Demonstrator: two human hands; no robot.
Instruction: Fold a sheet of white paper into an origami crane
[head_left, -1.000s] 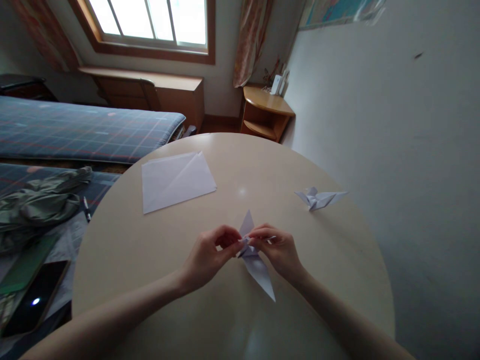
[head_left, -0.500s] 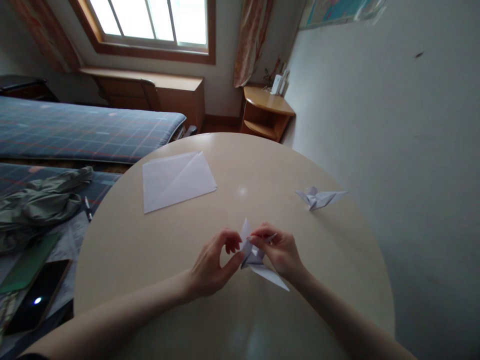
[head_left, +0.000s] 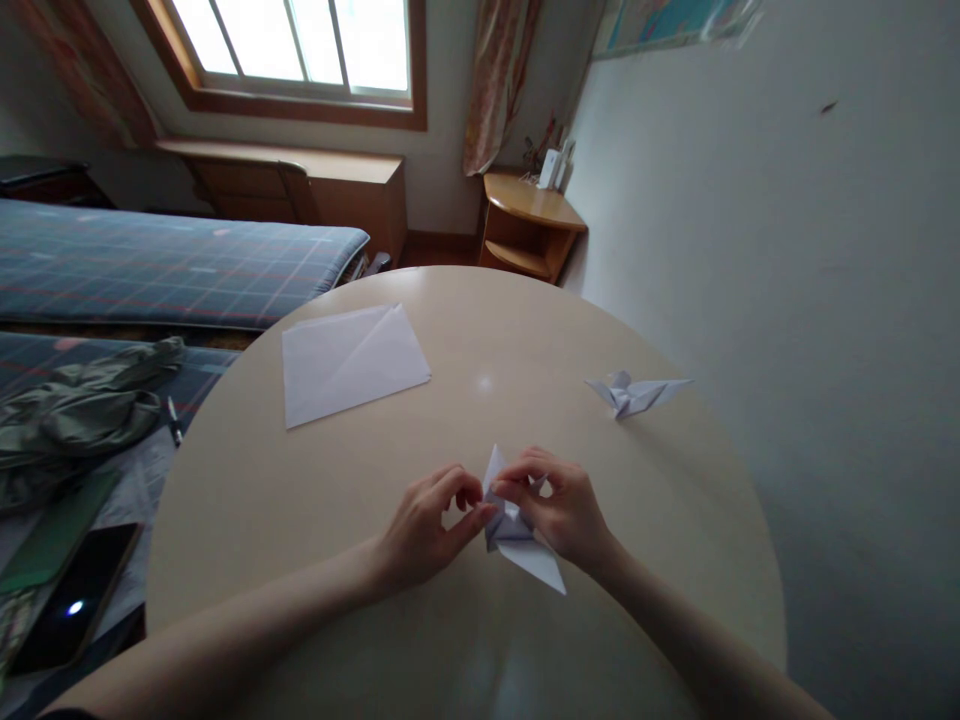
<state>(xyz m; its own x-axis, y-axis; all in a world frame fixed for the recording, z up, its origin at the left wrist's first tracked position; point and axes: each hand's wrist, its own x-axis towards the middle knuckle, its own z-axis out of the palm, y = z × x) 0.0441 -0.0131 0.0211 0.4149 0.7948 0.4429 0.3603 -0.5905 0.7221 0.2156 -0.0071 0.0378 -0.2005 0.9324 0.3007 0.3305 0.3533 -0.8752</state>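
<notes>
A folded white paper bird [head_left: 532, 562] is held between my two hands near the middle of the round table. My left hand [head_left: 435, 520] pinches its left side between thumb and fingers. From the right, my right hand [head_left: 555, 503] grips the upper part with thumb and forefinger, covering some of the folds. One pointed tip rises beyond the fingers, and a broad wing points toward me. A second white paper bird [head_left: 636, 396] rests on the table to the right.
White paper sheets [head_left: 356, 362] lie at the back left of the round table [head_left: 247, 520]. Left of the table are a phone [head_left: 76, 598], a green booklet [head_left: 61, 530] and a grey cloth [head_left: 90, 400]. A wall [head_left: 847, 300] stands at right.
The held paper bird has turned slightly, its near wing swinging left and down. My right hand's fingers have shifted a little on the paper. The view has moved slightly.
</notes>
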